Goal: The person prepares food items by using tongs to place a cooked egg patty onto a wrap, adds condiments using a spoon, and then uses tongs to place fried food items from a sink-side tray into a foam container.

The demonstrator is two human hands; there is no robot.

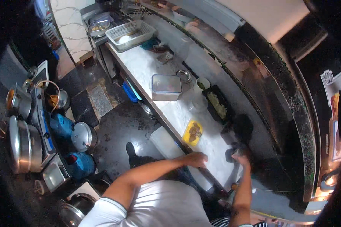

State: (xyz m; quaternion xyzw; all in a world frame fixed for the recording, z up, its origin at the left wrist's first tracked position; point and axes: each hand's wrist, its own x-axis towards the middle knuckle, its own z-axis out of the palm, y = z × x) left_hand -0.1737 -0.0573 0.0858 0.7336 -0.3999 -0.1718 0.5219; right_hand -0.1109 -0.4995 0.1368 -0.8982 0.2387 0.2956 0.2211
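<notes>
My left hand (197, 159) is over the near edge of the pale counter (174, 113), its fingers curled; anything inside them is hidden. To its right, my right hand (240, 156) is closed beside a small dark object (230, 155), too dim to identify. Just beyond my left hand lies a yellow tray (189, 141) with brown pieces of food (194, 132) on it. Farther back stands a long black tray (227, 120) of pale shredded food (217, 105). A bowl of something green (203, 83) is next to it.
A lidded see-through box (166, 84) stands mid-counter, with a grey plastic basket (134, 36) at the far end. On my left, a large metal pot (30, 147) sits on the stove. Blue gas cylinders (81, 165) and a lidded pot (83, 135) stand low beside it.
</notes>
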